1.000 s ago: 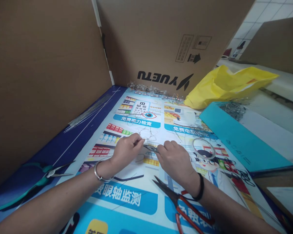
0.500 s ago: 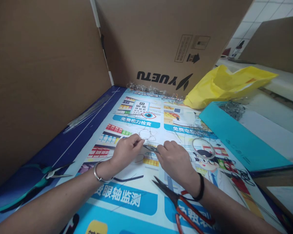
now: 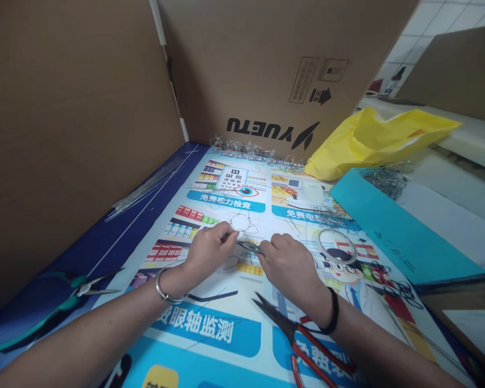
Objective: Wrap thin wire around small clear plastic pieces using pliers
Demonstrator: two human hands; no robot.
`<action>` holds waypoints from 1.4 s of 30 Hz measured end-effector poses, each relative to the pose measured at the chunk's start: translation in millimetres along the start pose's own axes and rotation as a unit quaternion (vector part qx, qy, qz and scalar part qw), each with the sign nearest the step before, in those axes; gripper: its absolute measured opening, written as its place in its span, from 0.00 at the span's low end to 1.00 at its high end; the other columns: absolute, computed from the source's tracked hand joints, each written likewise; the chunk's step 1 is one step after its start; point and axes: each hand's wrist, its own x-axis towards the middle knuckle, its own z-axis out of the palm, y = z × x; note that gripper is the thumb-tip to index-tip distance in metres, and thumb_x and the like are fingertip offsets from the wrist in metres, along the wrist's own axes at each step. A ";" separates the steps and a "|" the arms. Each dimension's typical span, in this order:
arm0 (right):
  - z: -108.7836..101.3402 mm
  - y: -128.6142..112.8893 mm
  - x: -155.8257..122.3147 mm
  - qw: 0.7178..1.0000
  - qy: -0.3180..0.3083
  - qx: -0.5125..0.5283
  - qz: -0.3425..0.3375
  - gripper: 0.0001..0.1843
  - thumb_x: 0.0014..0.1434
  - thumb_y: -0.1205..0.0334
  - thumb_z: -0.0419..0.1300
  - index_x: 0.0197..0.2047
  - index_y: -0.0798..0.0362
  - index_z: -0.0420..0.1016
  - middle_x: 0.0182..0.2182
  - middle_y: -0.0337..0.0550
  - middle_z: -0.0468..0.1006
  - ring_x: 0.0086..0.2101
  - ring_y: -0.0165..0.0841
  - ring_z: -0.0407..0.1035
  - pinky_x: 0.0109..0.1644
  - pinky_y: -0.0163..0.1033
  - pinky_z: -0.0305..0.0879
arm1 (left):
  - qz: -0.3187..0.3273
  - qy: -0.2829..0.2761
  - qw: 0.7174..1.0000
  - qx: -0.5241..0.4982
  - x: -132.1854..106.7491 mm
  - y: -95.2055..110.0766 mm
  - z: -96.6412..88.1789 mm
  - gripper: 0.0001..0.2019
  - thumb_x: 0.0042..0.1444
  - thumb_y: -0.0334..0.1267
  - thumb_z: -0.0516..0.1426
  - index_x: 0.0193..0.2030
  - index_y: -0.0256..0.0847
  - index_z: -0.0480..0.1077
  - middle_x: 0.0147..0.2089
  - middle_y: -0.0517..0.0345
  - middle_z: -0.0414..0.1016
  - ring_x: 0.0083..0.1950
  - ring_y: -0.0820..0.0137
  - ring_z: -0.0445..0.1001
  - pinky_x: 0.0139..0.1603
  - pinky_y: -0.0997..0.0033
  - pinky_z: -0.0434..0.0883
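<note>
My left hand (image 3: 210, 245) is closed in a pinch on thin wire, which bends into a flower-like shape of loops (image 3: 242, 222) just beyond the fingertips. My right hand (image 3: 289, 264) is closed round a small pair of pliers (image 3: 249, 247). Their metal jaws point left and reach to the fingers of my left hand; the handles are hidden in my palm. Exactly where the jaws meet the wire is too small to make out. Red-handled scissors (image 3: 293, 331) lie partly open below my right wrist.
Green-handled pliers (image 3: 77, 293) lie at the left. Straight wires (image 3: 145, 188) rest along the blue strip. Tangled wire pieces (image 3: 246, 148) line the back by the cardboard wall (image 3: 267, 64). A wire coil (image 3: 337, 246), yellow bag (image 3: 380, 143) and blue box (image 3: 396, 231) are right.
</note>
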 end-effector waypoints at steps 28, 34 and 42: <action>5.7 7.2 -0.4 0.997 -0.010 0.070 0.029 0.07 0.57 0.57 0.57 0.32 0.50 0.71 0.28 0.39 0.72 0.31 0.30 0.64 0.31 0.35 0.47 | -0.115 -0.063 0.962 -0.239 4.8 4.0 -2.9 0.07 0.55 0.39 0.53 0.29 0.40 0.66 0.24 0.63 0.73 0.25 0.74 0.73 0.28 0.76 0.68; 7.9 11.5 -1.9 0.997 0.029 0.068 0.015 0.09 0.58 0.57 0.55 0.30 0.52 0.71 0.27 0.40 0.71 0.31 0.30 0.63 0.32 0.34 0.48 | -0.153 -0.111 0.909 -0.372 9.6 3.2 -5.0 0.08 0.54 0.40 0.55 0.28 0.38 0.65 0.26 0.60 0.72 0.24 0.76 0.72 0.27 0.76 0.69; 9.2 12.6 -3.7 0.998 0.048 0.048 -0.004 0.08 0.57 0.58 0.56 0.30 0.52 0.70 0.27 0.41 0.70 0.31 0.31 0.62 0.33 0.35 0.48 | -0.110 -0.191 0.943 -0.250 9.7 -1.0 -10.7 0.14 0.56 0.44 0.51 0.25 0.38 0.69 0.23 0.60 0.73 0.23 0.75 0.72 0.24 0.77 0.66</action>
